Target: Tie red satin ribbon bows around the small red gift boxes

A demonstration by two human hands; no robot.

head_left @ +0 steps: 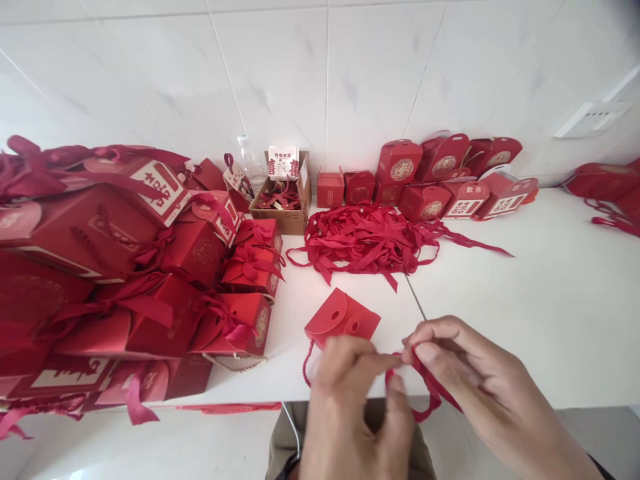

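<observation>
A small red box [343,315] with two round holes in its top flaps sits near the table's front edge, and a twisted red cord hangs from its left side. In front of the box my left hand [355,407], slightly blurred, has its fingers closed on a red ribbon. To its right my right hand [470,373] pinches the same red ribbon [431,387] between thumb and forefinger, and a length of it droops below the fingers. The fingertips of both hands nearly meet. A loose heap of red ribbons [365,240] lies behind the box.
Tied red gift boxes [150,313] are piled high on the left. Along the wall stand a cardboard box [280,217] with small red items, a clear bottle [247,160] and several red boxes [400,163]. More red items [607,183] lie at the far right.
</observation>
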